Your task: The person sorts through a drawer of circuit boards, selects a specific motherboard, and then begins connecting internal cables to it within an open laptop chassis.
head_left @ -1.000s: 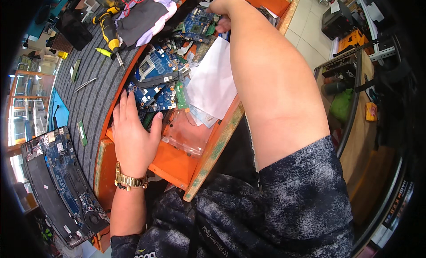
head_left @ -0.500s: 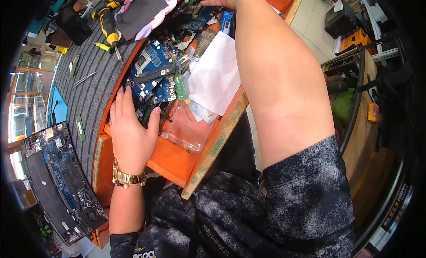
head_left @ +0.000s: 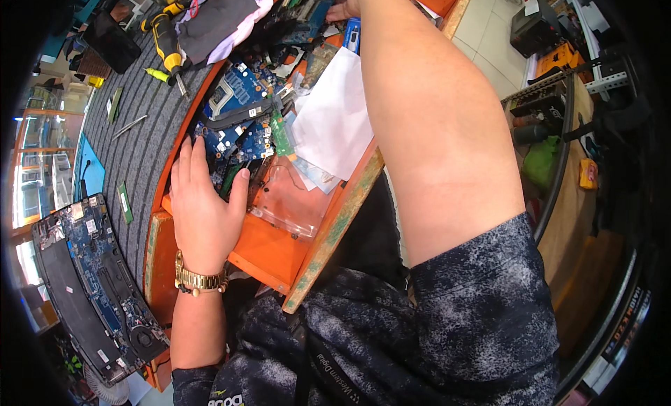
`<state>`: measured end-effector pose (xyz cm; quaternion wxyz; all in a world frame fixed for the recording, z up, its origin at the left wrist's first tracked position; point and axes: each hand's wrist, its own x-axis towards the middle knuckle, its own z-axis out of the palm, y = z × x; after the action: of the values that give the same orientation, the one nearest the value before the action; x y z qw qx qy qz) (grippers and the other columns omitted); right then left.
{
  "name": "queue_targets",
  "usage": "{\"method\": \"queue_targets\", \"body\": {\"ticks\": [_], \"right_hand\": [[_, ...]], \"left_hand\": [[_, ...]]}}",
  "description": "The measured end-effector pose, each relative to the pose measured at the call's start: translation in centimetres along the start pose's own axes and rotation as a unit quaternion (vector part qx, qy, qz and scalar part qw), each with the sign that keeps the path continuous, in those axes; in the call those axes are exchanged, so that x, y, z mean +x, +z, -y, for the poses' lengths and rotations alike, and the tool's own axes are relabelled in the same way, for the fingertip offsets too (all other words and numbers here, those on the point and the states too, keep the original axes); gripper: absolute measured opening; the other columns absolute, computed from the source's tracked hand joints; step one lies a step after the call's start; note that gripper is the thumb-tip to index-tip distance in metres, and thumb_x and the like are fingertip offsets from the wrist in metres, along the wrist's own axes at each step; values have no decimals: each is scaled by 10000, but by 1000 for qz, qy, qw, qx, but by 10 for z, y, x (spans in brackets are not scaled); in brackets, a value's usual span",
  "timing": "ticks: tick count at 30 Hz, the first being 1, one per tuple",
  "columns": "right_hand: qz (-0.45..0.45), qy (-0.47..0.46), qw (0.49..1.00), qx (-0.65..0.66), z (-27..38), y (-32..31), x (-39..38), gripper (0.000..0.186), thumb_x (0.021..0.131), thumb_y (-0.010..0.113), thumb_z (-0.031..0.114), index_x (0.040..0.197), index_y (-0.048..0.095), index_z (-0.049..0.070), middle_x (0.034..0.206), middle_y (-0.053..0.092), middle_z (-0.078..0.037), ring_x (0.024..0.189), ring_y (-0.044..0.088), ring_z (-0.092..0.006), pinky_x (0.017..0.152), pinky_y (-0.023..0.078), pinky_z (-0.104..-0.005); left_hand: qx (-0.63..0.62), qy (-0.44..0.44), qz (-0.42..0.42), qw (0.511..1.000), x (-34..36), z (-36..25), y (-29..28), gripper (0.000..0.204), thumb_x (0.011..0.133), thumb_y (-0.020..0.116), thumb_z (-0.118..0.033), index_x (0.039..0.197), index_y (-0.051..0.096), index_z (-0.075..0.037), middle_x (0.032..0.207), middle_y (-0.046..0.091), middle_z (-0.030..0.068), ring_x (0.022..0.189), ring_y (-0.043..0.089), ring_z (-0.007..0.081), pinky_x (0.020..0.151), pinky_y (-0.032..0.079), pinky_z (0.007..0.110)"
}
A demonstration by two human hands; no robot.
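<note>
An orange drawer (head_left: 269, 249) stands pulled open in front of me. It holds several blue circuit boards (head_left: 234, 91), a white sheet of paper (head_left: 335, 123) and a clear plastic bag (head_left: 293, 200). My left hand (head_left: 204, 210), with a gold watch on its wrist, lies flat with fingers spread on the boards at the drawer's near left corner. My right arm stretches across the drawer to its far end. Only part of my right hand (head_left: 347, 6) shows at the top edge, over a small blue part (head_left: 353, 37). Whether it grips anything is hidden.
A grey ribbed mat (head_left: 140, 137) covers the desk to the left, with a yellow-handled tool (head_left: 164, 35), a green memory stick (head_left: 124, 202) and a thin metal tool (head_left: 129, 126). An opened laptop base (head_left: 87, 294) lies at the lower left. A cloth (head_left: 224, 11) lies at the drawer's far left.
My right arm has reached farther toward the back of the drawer, its hand now at the top edge. My left hand has stayed on the boards.
</note>
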<state>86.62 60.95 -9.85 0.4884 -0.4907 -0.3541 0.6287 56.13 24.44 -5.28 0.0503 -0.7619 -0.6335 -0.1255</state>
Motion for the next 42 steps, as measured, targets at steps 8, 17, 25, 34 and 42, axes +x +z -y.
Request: {"method": "queue_targets", "body": {"ticks": [8, 17, 25, 34, 42], "right_hand": [[35, -16, 998, 47, -4, -3, 7, 369, 1153, 510, 182, 1416, 644, -39, 1407, 723, -295, 1242, 743, -454, 1078, 626, -607], [-2, -17, 1000, 26, 0, -6, 3, 362, 1135, 525, 158, 1407, 645, -49, 1411, 715, -302, 1284, 717, -471, 1112, 601, -612], [-18, -25, 999, 28, -3, -6, 8, 357, 1117, 541, 135, 1398, 645, -59, 1414, 706, -309, 1326, 691, -488, 1146, 576, -617], [-5, -58, 998, 28, -2, -11, 26, 352, 1096, 558, 108, 1387, 646, -70, 1418, 697, -317, 1373, 661, -508, 1185, 548, -623], [-62, -18, 987, 149, -5, -12, 22, 352, 1124, 508, 114, 1409, 653, -34, 1407, 700, -288, 1329, 672, -475, 1170, 534, -617]], "left_hand": [[-11, 2, 3, 1000, 1, 0, -1, 793, 1007, 832, -330, 1588, 537, 121, 1612, 566, 386, 1441, 576, 558, 1229, 473, 592], [-7, -17, 18, 1000, -1, 1, -1, 774, 1027, 829, -321, 1625, 534, 72, 1667, 550, 345, 1510, 563, 504, 1265, 462, 551], [-1, -18, 21, 1000, 1, 0, -2, 780, 1021, 837, -316, 1628, 531, 68, 1668, 551, 343, 1510, 563, 501, 1263, 464, 546], [-13, -14, 22, 1000, 2, -1, 0, 761, 1024, 836, -291, 1628, 533, 58, 1670, 554, 330, 1514, 562, 496, 1269, 461, 540], [-6, -15, 21, 1000, 4, -3, 0, 758, 1023, 835, -293, 1622, 538, 64, 1672, 556, 329, 1508, 567, 499, 1266, 462, 545]]}}
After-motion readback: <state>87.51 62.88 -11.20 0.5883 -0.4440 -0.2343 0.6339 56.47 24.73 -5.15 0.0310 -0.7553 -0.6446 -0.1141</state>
